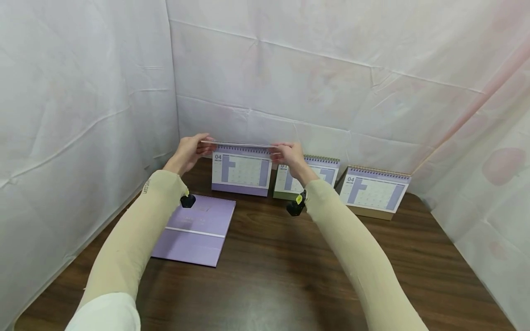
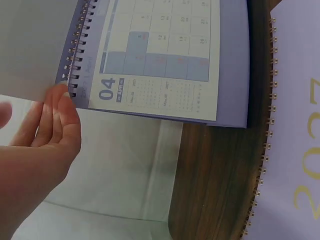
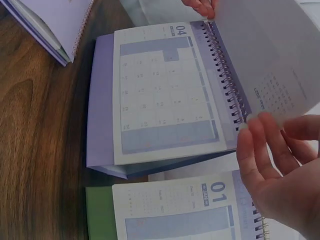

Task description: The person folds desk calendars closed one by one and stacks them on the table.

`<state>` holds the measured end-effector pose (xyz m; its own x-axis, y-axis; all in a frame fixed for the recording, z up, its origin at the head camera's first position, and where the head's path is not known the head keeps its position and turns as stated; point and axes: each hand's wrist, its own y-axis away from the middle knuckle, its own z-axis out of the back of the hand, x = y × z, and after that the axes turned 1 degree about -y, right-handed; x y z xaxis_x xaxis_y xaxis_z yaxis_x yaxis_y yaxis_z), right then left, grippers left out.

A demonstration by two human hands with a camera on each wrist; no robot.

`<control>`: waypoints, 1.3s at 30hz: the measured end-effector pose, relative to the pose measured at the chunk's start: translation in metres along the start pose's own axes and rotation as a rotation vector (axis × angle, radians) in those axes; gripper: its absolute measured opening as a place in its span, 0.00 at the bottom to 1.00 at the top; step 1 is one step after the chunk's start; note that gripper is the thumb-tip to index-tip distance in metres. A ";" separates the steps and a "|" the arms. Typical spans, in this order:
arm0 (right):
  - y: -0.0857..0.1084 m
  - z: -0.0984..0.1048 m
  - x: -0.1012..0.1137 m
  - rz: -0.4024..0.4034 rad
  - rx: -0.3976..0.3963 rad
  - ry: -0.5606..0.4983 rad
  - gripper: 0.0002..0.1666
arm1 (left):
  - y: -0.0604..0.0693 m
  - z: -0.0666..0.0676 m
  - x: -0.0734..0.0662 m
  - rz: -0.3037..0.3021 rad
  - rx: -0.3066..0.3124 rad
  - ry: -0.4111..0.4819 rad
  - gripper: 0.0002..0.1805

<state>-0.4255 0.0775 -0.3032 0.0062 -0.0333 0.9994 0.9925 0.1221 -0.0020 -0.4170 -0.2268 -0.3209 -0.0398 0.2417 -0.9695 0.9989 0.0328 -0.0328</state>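
Left hand [image 1: 191,152] and right hand [image 1: 288,157]: fingers pinch the two ends of page [image 3: 267,52] | page: thin, pale, lifted at top of calendar [image 1: 245,171] | calendar: purple, coil-bound, shows blue-white sheet 04, stands on table [image 1: 256,230] | green calendar [image 1: 287,181]: just right of calendar | book [image 1: 203,253]: flat, before calendar.

Passing room over front tabletop [image 1: 265,266], standing calendars [image 1: 244,170] blocking behind, purple-covered calendar [image 1: 196,218] at left

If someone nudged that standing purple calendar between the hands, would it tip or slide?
The standing purple calendar has a tent-shaped base, so it would probably slide before tipping. Its wire-bound pages look thin, so they would likely flop.
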 end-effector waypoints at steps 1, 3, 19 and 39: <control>0.000 0.001 0.000 -0.006 -0.001 -0.011 0.18 | -0.002 0.001 0.001 0.007 -0.004 -0.002 0.11; 0.000 0.003 -0.001 -0.010 0.001 -0.028 0.20 | -0.002 0.000 0.000 0.021 -0.015 -0.041 0.12; 0.007 0.000 -0.012 0.061 0.081 0.334 0.28 | 0.002 0.000 0.010 -0.082 -0.094 -0.511 0.20; 0.021 -0.018 -0.027 0.046 0.191 0.709 0.43 | 0.005 -0.009 0.036 0.026 -0.085 -0.680 0.33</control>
<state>-0.4031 0.0630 -0.3310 0.1892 -0.6495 0.7364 0.9512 0.3075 0.0268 -0.4139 -0.2087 -0.3539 0.0358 -0.4182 -0.9077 0.9929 0.1177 -0.0151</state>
